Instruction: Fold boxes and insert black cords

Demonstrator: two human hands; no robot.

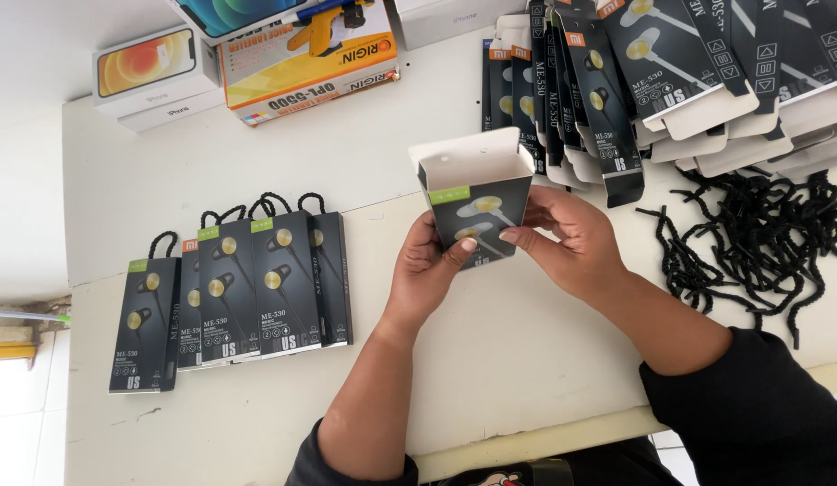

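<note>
Earphone box (477, 211), black with a green tab and gold earbuds pictured on its face, is held upright above the middle of the white table (346, 153), its white top flap open and standing up behind the mouth. Left hand (427, 270) grips the box's lower left edge, thumb pressed across the front face and fingers curled behind. Right hand (567, 238) clasps the right edge, thumb on the front near the bottom and fingers wrapped around the side. To the left, well apart, a row of closed black boxes with cord loops (234, 292) lies flat, overlapping one another. Beyond the held box, a crowded stack of unfolded flat black cartons (670, 72) leans along the table's far right, near the right hand. A heap of black cords (751, 234) sprawls on the right, just beside the right forearm. At the far edge sit a yellow carton (310, 67) and white phone boxes (153, 76).
</note>
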